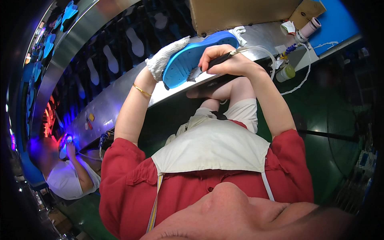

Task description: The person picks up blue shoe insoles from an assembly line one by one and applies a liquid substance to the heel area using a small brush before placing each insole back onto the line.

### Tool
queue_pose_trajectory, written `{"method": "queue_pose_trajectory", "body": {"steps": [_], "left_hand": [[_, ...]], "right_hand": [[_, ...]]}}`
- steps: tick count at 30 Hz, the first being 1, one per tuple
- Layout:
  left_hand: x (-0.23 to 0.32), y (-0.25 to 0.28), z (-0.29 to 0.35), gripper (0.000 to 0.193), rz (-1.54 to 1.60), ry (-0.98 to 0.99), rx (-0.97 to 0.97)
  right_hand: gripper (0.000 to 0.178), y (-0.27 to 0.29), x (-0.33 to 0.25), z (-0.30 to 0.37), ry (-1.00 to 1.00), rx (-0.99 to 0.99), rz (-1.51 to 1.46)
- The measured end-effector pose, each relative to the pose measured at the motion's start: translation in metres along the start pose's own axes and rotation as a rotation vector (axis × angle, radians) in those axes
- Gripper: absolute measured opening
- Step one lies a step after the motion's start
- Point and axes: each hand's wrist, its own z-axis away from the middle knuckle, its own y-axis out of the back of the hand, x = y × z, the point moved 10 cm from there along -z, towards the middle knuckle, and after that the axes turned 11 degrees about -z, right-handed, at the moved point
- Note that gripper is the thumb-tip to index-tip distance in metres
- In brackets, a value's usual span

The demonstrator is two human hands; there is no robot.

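Note:
My left hand (165, 57), in a white knitted glove, grips a bright blue shoe sole (180, 66) along its far left edge. The sole is held tilted above the metal ledge, its ribbed face toward me. Bare-skinned, my right hand (225, 60) is closed round the black handle of a brush (216, 62). Grey bristles rest at the sole's near edge; whether they press on it I cannot tell. From the handle's upper end a pale hose (260, 48) curves off to the right. The glove hides my left fingertips.
Beyond the metal ledge (132, 82) lies a dark conveyor with several soles (135, 42). A cardboard box (244, 18) stands at the back. To the right are a pinkish cylinder (310, 28) and a green-capped bottle (286, 73). A co-worker (72, 178) sits at the left.

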Motion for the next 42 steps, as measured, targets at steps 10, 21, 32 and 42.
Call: {"method": "queue_pose_trajectory", "body": {"steps": [10,21,32,42], "left_hand": [[-0.015,-0.048,0.019,0.076,0.536,-0.185,-0.271],[-0.027,-0.018,0.027,0.069,0.527,-0.270,-0.092],[-0.024,0.000,0.041,0.074,0.257,-0.429,0.081],[0.008,0.007,0.071,0.080,0.171,-0.496,0.113]], "right_hand": [[0.018,0.064,-0.006,0.014,0.122,0.385,-0.174],[0.011,-0.003,-0.019,0.030,0.381,0.316,0.014],[0.016,-0.003,-0.045,0.031,0.373,0.182,0.260],[0.011,0.019,-0.069,0.030,0.397,0.204,0.226]]}}
